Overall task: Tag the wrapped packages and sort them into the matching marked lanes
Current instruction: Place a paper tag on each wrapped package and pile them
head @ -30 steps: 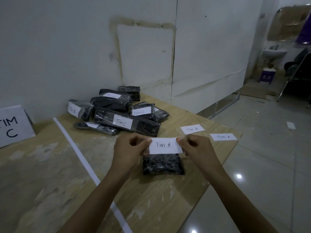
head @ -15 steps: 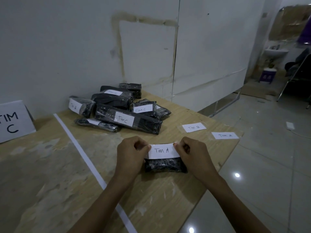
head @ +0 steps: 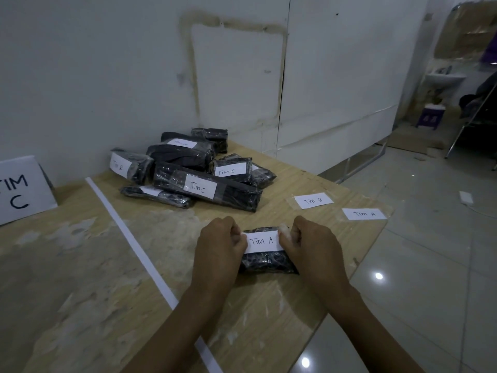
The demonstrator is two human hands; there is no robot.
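Observation:
A small black wrapped package (head: 267,262) lies on the wooden table near its right edge. A white "Tim A" tag (head: 263,241) rests flat on top of it. My left hand (head: 219,247) pinches the tag's left end and my right hand (head: 312,244) pinches its right end, with clear tape at the fingertips. Both hands press down against the package. Behind lies a pile of black wrapped packages (head: 193,170), several tagged "Tim C" and one "Tim B".
Loose tags "Tim B" (head: 313,200) and "Tim A" (head: 364,214) lie near the table's right corner. A white tape line (head: 134,246) runs across the table as a lane border. A "TIM C" sign (head: 20,189) stands at left. Tiled floor lies beyond the right edge.
The "Tim A" tag came down from above the package onto its top. Both hands lowered with it and now press its ends onto the wrap.

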